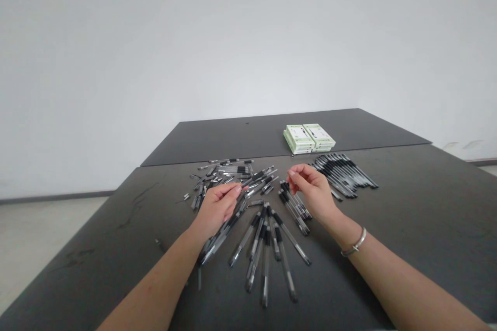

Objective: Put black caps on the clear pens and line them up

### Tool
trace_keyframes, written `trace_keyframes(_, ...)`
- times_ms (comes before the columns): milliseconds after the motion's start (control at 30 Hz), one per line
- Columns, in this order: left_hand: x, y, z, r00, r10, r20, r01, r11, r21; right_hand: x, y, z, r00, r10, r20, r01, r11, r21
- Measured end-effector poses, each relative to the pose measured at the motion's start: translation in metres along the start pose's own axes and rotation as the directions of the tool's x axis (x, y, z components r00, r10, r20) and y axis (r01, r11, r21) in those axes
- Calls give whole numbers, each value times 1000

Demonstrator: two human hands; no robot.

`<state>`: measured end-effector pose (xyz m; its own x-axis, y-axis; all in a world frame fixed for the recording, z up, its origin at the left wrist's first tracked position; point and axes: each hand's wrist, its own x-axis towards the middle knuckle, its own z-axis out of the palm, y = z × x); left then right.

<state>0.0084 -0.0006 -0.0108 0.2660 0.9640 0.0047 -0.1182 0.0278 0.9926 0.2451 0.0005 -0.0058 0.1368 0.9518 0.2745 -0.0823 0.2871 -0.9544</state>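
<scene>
My left hand [219, 208] is closed in a pinch over the pile, with a clear pen with a black grip [254, 178] reaching from its fingertips up to the right. Several pens [223, 238] lie slanted beneath and beside this hand. Across from it, my right hand [312, 189] has thumb and forefinger pressed together; whatever sits between them is too small to make out. Under the right hand rests a group of clear pens [295, 212]. Between my forearms, several more pens [266, 253] are fanned out on the table, black grips pointing away from me.
Loose pens and small pen parts [217, 178] are heaped at the left. A neat row of pens [345, 173] lies at the right. Stacked green-and-white boxes [308, 138] stand farther back on the dark table [411, 217]. A pale wall [248, 36] rises behind.
</scene>
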Motion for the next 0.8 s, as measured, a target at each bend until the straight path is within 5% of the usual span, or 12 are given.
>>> trace_keyframes(167,-1,4,2,1000,-6,-29,5,1000,-11,8,11,-4,998,-33,46,50,895,-443)
trace_keyframes(433,0,8,0,992,35,-122,-41,998,-46,29,20,-2,985,-18,174,160,496,-854)
trace_keyframes(800,2,11,-2,983,46,-178,-62,995,-82,82,44,7,968,82,237,197,333,-922)
